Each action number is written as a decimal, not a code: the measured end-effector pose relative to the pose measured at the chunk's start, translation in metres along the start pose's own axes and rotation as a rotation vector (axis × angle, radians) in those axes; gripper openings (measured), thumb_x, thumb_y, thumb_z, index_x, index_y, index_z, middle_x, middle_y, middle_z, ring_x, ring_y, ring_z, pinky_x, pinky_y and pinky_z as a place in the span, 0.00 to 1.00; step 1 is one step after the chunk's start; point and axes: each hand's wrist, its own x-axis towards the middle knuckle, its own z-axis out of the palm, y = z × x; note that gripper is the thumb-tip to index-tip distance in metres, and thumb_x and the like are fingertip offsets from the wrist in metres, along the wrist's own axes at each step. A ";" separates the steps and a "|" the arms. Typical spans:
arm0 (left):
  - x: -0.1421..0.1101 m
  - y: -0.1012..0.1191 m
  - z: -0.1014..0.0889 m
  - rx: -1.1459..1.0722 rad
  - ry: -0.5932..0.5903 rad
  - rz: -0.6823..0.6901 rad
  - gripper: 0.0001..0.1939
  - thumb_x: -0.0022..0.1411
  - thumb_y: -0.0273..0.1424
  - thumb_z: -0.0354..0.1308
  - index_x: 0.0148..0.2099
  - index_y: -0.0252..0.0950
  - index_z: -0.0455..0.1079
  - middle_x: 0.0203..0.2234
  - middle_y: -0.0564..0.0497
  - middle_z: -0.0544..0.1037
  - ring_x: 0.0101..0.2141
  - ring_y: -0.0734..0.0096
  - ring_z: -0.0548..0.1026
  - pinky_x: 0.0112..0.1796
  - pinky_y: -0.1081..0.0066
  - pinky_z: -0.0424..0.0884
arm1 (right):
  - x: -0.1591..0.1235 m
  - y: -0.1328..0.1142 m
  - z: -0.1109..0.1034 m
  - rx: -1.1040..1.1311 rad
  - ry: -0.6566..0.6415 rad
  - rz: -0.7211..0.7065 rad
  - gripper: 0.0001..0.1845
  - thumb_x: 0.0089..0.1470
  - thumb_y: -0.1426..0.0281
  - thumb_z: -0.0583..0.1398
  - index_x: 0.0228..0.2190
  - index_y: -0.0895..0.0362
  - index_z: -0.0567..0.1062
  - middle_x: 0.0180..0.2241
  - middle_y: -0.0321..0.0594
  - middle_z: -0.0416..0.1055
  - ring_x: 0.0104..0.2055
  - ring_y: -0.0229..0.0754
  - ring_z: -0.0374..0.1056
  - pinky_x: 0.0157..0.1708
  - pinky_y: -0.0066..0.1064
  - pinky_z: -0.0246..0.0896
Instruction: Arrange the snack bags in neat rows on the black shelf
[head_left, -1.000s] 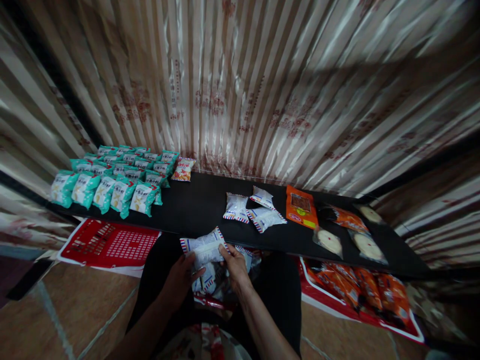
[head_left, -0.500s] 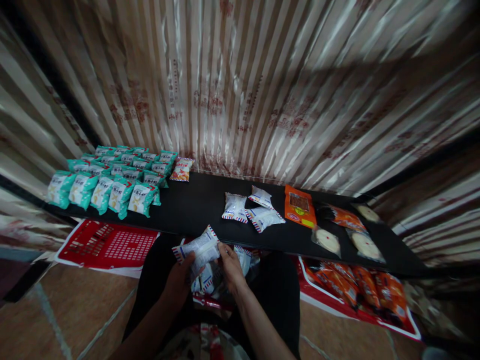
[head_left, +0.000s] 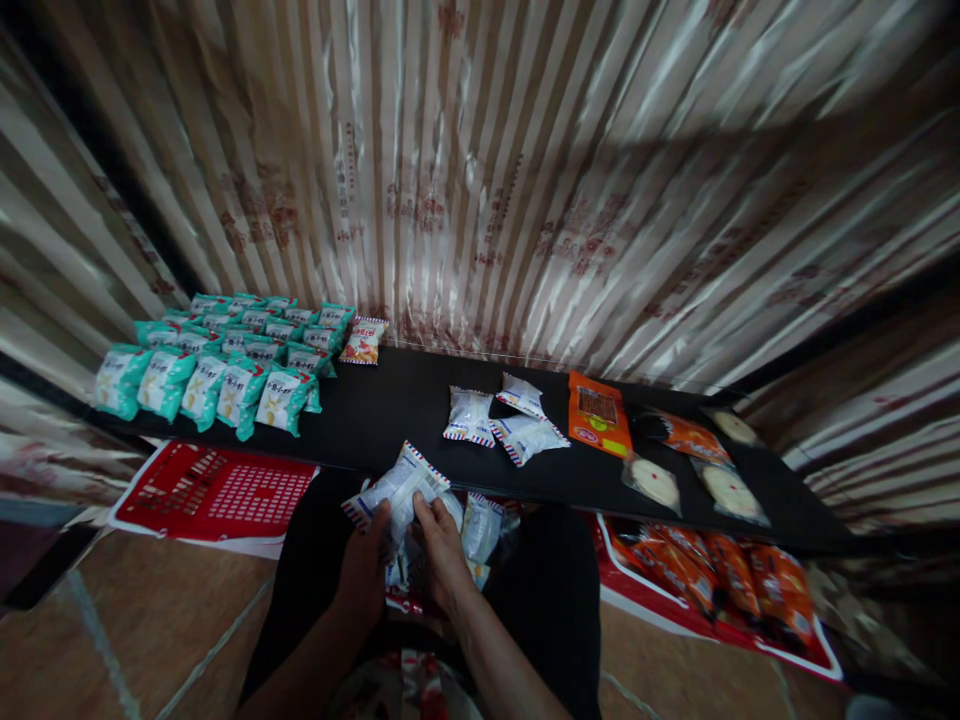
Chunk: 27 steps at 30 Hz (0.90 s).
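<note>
Along the table [head_left: 409,400] sit green bags [head_left: 202,385], white packs [head_left: 534,437] and an orange packet [head_left: 596,412]. In front, above loose packs [head_left: 481,528], the left hand [head_left: 365,562] and right hand [head_left: 441,550] pinch a striped pack [head_left: 401,488], thumbs uppermost, lower fingers too hidden to judge.

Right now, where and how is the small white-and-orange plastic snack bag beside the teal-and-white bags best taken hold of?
Probably a light pinch on the right edge, from the right: the small snack bag looks puffed, and teal bags stand close on its left. The left hand and right hand hold a white stripe-ended bag, so one would need freeing first.
</note>
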 end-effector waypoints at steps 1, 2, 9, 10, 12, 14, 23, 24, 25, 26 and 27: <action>-0.002 0.004 0.001 0.009 -0.001 -0.007 0.16 0.36 0.22 0.61 0.33 0.39 0.75 0.36 0.46 0.78 0.43 0.52 0.73 0.48 0.59 0.67 | 0.000 0.000 0.001 -0.020 0.019 0.008 0.22 0.38 0.52 0.64 0.31 0.54 0.71 0.26 0.33 0.70 0.30 0.35 0.66 0.30 0.24 0.60; -0.004 0.009 0.002 0.010 0.001 -0.019 0.14 0.38 0.24 0.61 0.32 0.39 0.75 0.35 0.46 0.79 0.43 0.52 0.73 0.46 0.59 0.67 | 0.000 0.000 0.001 -0.040 0.030 0.015 0.23 0.37 0.52 0.64 0.31 0.55 0.71 0.26 0.33 0.69 0.29 0.34 0.65 0.30 0.24 0.60; -0.005 0.014 0.014 -0.187 0.031 -0.169 0.15 0.50 0.40 0.58 0.35 0.35 0.74 0.29 0.45 0.79 0.37 0.55 0.76 0.36 0.62 0.72 | 0.002 -0.003 0.002 -0.089 0.045 -0.031 0.23 0.35 0.51 0.65 0.29 0.55 0.71 0.21 0.30 0.64 0.22 0.32 0.58 0.23 0.23 0.54; -0.003 0.009 0.015 -0.232 0.017 -0.181 0.17 0.50 0.41 0.58 0.37 0.34 0.73 0.30 0.45 0.79 0.36 0.56 0.76 0.36 0.63 0.72 | 0.002 -0.002 0.002 -0.092 0.046 -0.040 0.23 0.35 0.52 0.65 0.30 0.55 0.71 0.20 0.29 0.64 0.21 0.32 0.58 0.23 0.24 0.53; 0.000 -0.002 0.016 -0.285 -0.022 -0.187 0.20 0.50 0.42 0.59 0.41 0.33 0.70 0.33 0.45 0.79 0.36 0.59 0.76 0.35 0.65 0.72 | 0.004 -0.001 0.001 -0.096 0.048 -0.050 0.23 0.35 0.52 0.64 0.31 0.55 0.72 0.19 0.29 0.64 0.20 0.32 0.57 0.22 0.24 0.52; 0.003 -0.010 0.014 -0.282 -0.016 -0.183 0.22 0.50 0.42 0.60 0.43 0.33 0.69 0.36 0.45 0.78 0.37 0.60 0.76 0.36 0.66 0.72 | 0.007 0.000 0.000 -0.098 0.050 -0.051 0.24 0.35 0.52 0.64 0.31 0.55 0.72 0.19 0.29 0.65 0.20 0.32 0.57 0.22 0.24 0.51; 0.006 -0.003 0.006 -0.274 0.015 -0.181 0.27 0.45 0.41 0.63 0.46 0.31 0.67 0.39 0.44 0.76 0.38 0.61 0.74 0.37 0.67 0.70 | 0.011 -0.005 -0.005 -0.037 -0.017 -0.051 0.23 0.35 0.55 0.66 0.32 0.56 0.72 0.24 0.34 0.71 0.23 0.35 0.63 0.22 0.25 0.54; 0.007 -0.003 0.006 -0.277 0.014 -0.187 0.28 0.45 0.41 0.64 0.46 0.31 0.67 0.39 0.43 0.76 0.38 0.61 0.74 0.37 0.67 0.70 | 0.011 -0.006 -0.005 -0.035 -0.018 -0.047 0.24 0.35 0.55 0.66 0.33 0.56 0.72 0.25 0.35 0.72 0.24 0.36 0.64 0.23 0.26 0.55; 0.008 -0.005 0.005 -0.271 0.018 -0.193 0.29 0.45 0.42 0.64 0.47 0.31 0.66 0.40 0.43 0.75 0.38 0.61 0.74 0.36 0.67 0.70 | 0.011 -0.007 -0.005 -0.035 -0.019 -0.045 0.24 0.35 0.55 0.66 0.33 0.56 0.72 0.26 0.35 0.73 0.25 0.37 0.66 0.25 0.26 0.57; 0.009 -0.006 0.005 -0.255 0.027 -0.197 0.30 0.45 0.42 0.64 0.48 0.31 0.65 0.40 0.42 0.75 0.37 0.61 0.74 0.36 0.66 0.70 | 0.011 -0.007 -0.005 -0.036 -0.021 -0.043 0.24 0.34 0.55 0.66 0.34 0.56 0.72 0.27 0.36 0.74 0.26 0.38 0.67 0.26 0.27 0.58; 0.010 -0.009 0.004 -0.227 0.043 -0.197 0.31 0.45 0.42 0.64 0.49 0.31 0.64 0.40 0.42 0.75 0.37 0.61 0.74 0.36 0.66 0.70 | 0.011 -0.007 -0.005 -0.038 -0.020 -0.042 0.24 0.34 0.56 0.66 0.34 0.56 0.72 0.27 0.37 0.74 0.27 0.39 0.68 0.27 0.28 0.60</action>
